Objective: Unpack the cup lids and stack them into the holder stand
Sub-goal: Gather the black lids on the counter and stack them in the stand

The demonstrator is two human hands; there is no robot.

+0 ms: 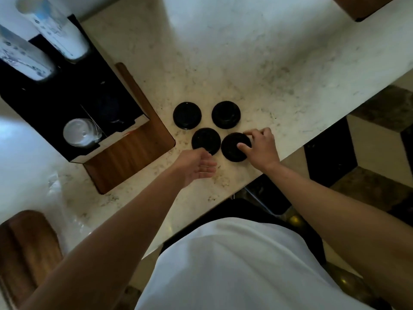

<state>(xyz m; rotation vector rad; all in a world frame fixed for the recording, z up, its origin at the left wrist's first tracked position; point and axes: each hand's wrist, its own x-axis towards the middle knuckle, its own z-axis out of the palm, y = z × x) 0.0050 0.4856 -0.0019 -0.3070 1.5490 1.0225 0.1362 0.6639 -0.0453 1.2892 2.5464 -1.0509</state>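
Observation:
Several black cup lids lie flat on the marble counter: far left lid [187,115], far right lid [226,114], near left lid [205,139], near right lid [233,146]. My right hand [260,147] grips the near right lid, thumb on its top and fingers at its far edge. My left hand [197,165] is open, palm turned right, its fingertips touching the near edge of the near left lid. The black holder stand [67,97] sits at the left on a wooden board; one slot holds clear lids [79,135], the slot beside it looks dark.
Two stacks of white paper cups [55,30] rise from the back of the stand. The wooden board [131,153] lies under the stand. Crumpled clear plastic wrap [60,198] lies at the near left. The counter edge [312,139] runs diagonally right of the lids.

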